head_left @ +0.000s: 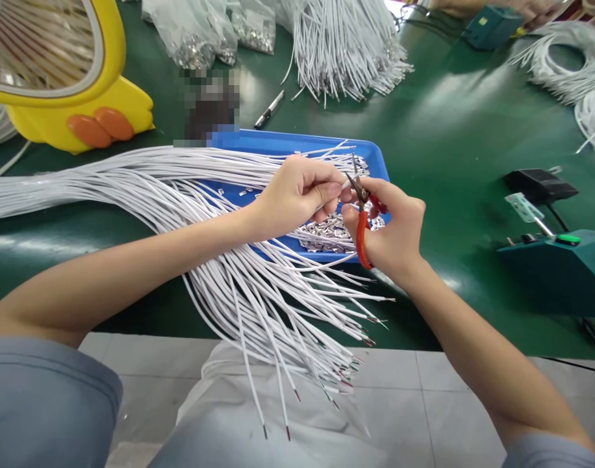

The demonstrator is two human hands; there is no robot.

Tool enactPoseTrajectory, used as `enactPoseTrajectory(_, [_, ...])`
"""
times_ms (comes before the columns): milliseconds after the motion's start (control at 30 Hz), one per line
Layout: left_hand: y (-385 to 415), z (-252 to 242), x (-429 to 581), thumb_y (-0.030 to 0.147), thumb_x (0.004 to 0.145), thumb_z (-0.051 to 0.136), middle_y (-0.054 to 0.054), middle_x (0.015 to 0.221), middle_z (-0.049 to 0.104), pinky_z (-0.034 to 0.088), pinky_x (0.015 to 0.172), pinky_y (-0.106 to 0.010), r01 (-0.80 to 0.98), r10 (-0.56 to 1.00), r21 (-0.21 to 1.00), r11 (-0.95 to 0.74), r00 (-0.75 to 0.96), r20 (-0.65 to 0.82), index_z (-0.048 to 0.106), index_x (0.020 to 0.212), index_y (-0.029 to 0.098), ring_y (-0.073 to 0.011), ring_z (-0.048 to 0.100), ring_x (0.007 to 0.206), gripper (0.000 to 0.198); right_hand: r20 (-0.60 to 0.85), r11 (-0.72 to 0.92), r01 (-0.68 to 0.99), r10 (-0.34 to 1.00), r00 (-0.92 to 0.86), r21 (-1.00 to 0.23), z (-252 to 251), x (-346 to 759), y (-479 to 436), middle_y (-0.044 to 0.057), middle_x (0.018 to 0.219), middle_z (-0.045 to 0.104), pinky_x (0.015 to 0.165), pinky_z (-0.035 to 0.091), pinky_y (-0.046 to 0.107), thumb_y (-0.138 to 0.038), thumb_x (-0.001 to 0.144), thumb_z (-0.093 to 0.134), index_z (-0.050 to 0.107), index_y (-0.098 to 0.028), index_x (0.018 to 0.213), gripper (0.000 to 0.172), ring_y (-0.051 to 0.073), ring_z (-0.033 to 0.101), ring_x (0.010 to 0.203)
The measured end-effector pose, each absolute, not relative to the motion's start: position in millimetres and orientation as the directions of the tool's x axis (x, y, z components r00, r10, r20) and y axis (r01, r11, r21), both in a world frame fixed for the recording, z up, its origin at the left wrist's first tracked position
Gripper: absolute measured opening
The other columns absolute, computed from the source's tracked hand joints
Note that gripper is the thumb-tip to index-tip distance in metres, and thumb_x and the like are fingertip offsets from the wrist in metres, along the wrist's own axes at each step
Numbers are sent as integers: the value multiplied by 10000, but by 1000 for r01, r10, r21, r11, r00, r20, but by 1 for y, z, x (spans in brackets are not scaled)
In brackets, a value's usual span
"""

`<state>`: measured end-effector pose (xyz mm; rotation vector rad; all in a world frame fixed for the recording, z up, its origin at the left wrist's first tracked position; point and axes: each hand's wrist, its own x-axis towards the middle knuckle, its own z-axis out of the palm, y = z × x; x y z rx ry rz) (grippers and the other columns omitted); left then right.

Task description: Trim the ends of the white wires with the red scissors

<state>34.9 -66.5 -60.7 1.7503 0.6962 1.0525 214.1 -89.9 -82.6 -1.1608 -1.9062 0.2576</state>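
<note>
My left hand is closed in a pinch on the end of a thin white wire, held over the blue tray. My right hand grips small red-handled pliers whose dark jaws meet the wire end at my left fingertips. A large bundle of white wires lies across the green table and fans out over its front edge toward my lap. Small silver metal terminals are heaped in the tray under my hands.
A yellow duck-shaped fan stands at the back left. Bags of metal parts and another wire bundle lie at the back, a pen beside them. A teal machine and a black box sit to the right.
</note>
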Motion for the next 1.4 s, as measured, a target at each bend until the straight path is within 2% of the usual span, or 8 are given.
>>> enactPoseTrajectory(267, [-66,-60,33,268,866,626,25,501,471,342,410,-200,-13,816,918,-397,452,360,601,648,138,-45,411,445,255,567,559,633,794,-220,-536,-78,213,-91,4,832,710,527,414,275,-153,683,626,672,-245,958,294,143,582,643])
enactPoseTrajectory(433, [-66,-60,36,243,837,663,13,586,546,381,446,-193,-9,826,902,-431,399,398,651,716,129,-45,475,492,167,573,545,626,798,-184,-557,-82,214,-90,4,822,711,546,427,283,-152,687,636,673,-247,969,300,141,580,632])
enactPoseTrajectory(533, [-65,-62,37,199,792,702,8,653,597,422,487,-189,4,841,885,-465,313,441,673,749,131,-55,529,556,86,590,533,578,800,-108,-618,-84,214,-88,-7,789,703,558,442,286,-139,715,624,660,-257,976,288,142,599,640])
enactPoseTrajectory(667, [-65,-64,38,152,729,740,20,632,616,446,474,-190,12,856,881,-472,243,455,685,786,130,-53,532,515,82,558,519,387,830,-16,-762,-82,212,-88,-12,788,704,608,488,297,-190,767,641,630,-264,968,215,153,659,704])
enactPoseTrajectory(800, [-68,-64,38,99,775,666,10,609,610,462,451,-187,-8,838,897,-442,352,416,672,750,114,-54,554,467,30,570,545,233,820,51,-805,-77,211,-91,-13,834,716,626,495,306,-234,776,686,605,-276,988,231,152,667,738])
enactPoseTrajectory(1033, [-71,-62,39,85,793,663,14,574,590,475,435,-170,-18,808,927,-374,484,336,647,699,110,-46,543,442,98,577,566,194,817,1,-801,-76,212,-95,-18,791,675,639,510,297,-258,758,739,636,-275,971,237,139,652,728])
enactPoseTrajectory(1233, [-70,-63,41,48,791,645,16,553,571,464,431,-159,-32,793,910,-414,477,378,642,684,89,-41,531,433,115,611,575,330,791,8,-748,-80,212,-92,-28,781,656,673,536,338,-452,765,714,606,-300,984,287,162,668,734])
enactPoseTrajectory(1400, [-70,-65,41,71,807,636,8,547,570,461,423,-163,-48,783,912,-407,495,376,637,696,90,-45,516,432,113,638,606,311,770,1,-732,-81,212,-89,-26,753,643,633,541,352,-518,757,695,612,-304,961,307,164,657,687])
